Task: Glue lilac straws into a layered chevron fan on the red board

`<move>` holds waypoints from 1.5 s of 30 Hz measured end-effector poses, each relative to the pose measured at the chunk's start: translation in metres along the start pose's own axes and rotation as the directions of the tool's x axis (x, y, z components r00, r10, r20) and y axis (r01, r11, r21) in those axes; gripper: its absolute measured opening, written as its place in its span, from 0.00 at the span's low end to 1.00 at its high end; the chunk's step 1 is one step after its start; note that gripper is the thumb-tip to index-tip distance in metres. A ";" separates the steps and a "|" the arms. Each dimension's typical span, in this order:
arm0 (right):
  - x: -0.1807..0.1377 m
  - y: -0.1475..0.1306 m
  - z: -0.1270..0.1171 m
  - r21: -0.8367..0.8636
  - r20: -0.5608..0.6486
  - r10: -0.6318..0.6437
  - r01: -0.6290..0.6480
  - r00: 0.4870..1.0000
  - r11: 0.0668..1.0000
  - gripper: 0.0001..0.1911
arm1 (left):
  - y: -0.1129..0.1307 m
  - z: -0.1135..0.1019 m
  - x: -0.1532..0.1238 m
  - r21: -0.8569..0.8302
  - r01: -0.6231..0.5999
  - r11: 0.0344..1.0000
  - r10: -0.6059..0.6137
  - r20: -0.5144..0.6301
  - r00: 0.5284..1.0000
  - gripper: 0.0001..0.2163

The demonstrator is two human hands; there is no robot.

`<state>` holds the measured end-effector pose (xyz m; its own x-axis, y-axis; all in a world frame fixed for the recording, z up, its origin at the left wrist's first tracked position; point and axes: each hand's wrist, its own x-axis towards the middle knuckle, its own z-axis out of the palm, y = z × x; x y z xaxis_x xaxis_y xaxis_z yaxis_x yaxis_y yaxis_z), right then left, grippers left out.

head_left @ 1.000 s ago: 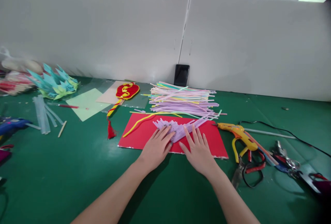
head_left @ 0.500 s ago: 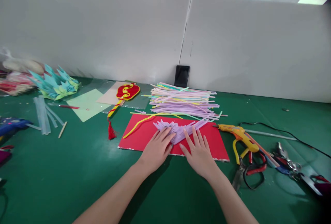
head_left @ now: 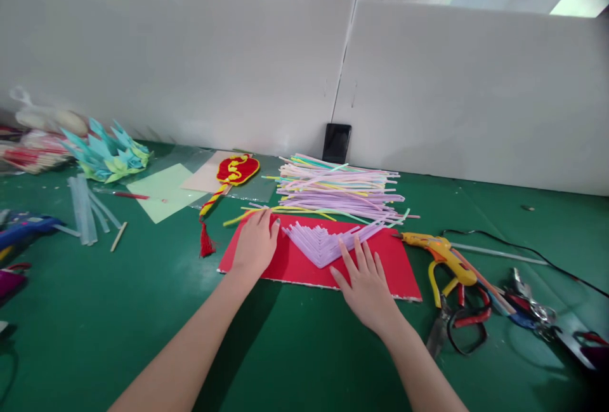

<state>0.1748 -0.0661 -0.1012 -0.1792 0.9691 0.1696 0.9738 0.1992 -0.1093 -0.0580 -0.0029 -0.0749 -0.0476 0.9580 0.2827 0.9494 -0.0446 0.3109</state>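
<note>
On a red board [head_left: 404, 272] lying across a green tabletop [head_left: 304, 361], a purple chevron [head_left: 320, 250] of fuzzy stems sat near the middle, its point toward the board's near edge, as a person worked over it bare-handed. The right hand [head_left: 368, 288] lay palm down at the board's right half, fingers spread well apart, the tips resting on the chevron's right arm without closing around anything. The left hand [head_left: 254, 244] reached over the board's far left corner, its fingers close together and slightly bent above a yellow stem [head_left: 234, 219] that ran along the board's far edge; whether they gripped it could not be told from where I stood, since the hand hid the spot. Just beyond the board was a thick bundle of pastel stems [head_left: 337, 193], with a dark phone [head_left: 337, 143] propped behind it against a white partition [head_left: 190, 69]. Left of the board were a red-and-yellow fan-shaped piece [head_left: 238, 169] with a red tassel [head_left: 206, 242], a pale green sheet [head_left: 166, 193] and, farther off, a turquoise spiky ornament [head_left: 111, 155]. Just beside the board's right edge was a yellow glue gun [head_left: 442, 253], its nozzle toward the board.
</note>
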 end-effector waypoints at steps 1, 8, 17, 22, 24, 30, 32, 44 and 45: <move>0.000 0.000 0.000 -0.002 0.000 0.000 0.000 1.000 1.000 0.30 | -0.001 0.000 0.005 0.029 -0.004 1.000 0.004 -0.004 1.000 0.18; 0.000 0.001 0.002 0.001 -0.018 -0.007 0.007 1.000 1.000 0.29 | 0.012 0.004 0.028 0.135 -0.118 0.984 0.129 -0.081 0.988 0.11; 0.000 0.000 0.001 0.018 -0.063 -0.013 0.015 0.998 1.000 0.30 | 0.039 0.030 0.072 0.167 -0.304 0.938 0.301 0.043 0.953 0.09; 0.001 0.000 0.001 0.027 -0.057 -0.010 0.012 0.998 1.000 0.30 | 0.041 0.023 0.078 0.193 -0.338 0.921 0.339 0.030 0.940 0.10; 0.000 0.000 0.001 0.035 -0.054 -0.008 0.010 0.998 0.999 0.29 | 0.042 0.015 0.077 0.202 -0.350 0.914 0.358 0.001 0.934 0.10; 0.001 0.000 -0.002 0.046 -0.039 0.002 0.000 0.999 0.999 0.29 | 0.040 -0.012 0.069 0.231 -0.352 0.907 0.379 -0.084 0.922 0.08; 0.001 0.000 -0.003 0.047 -0.036 -0.002 0.004 0.999 0.999 0.29 | 0.037 -0.022 0.063 0.225 -0.320 0.920 0.346 -0.086 0.934 0.07; 0.010 0.008 -0.009 0.403 -0.188 0.234 -0.142 0.954 0.904 0.27 | 0.030 -0.007 -0.027 -0.325 -0.181 0.928 0.085 -0.289 0.954 0.06; 0.012 0.009 -0.012 0.455 -0.215 0.253 -0.132 0.943 0.880 0.25 | 0.031 -0.002 -0.033 -0.314 -0.233 0.920 0.148 -0.272 0.951 0.06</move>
<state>0.1830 -0.0549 -0.0885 0.1071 0.9333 0.3427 0.8174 0.1135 -0.5647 -0.0276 -0.0368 -0.0729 0.0106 0.8275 0.5614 0.7871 -0.3531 0.5057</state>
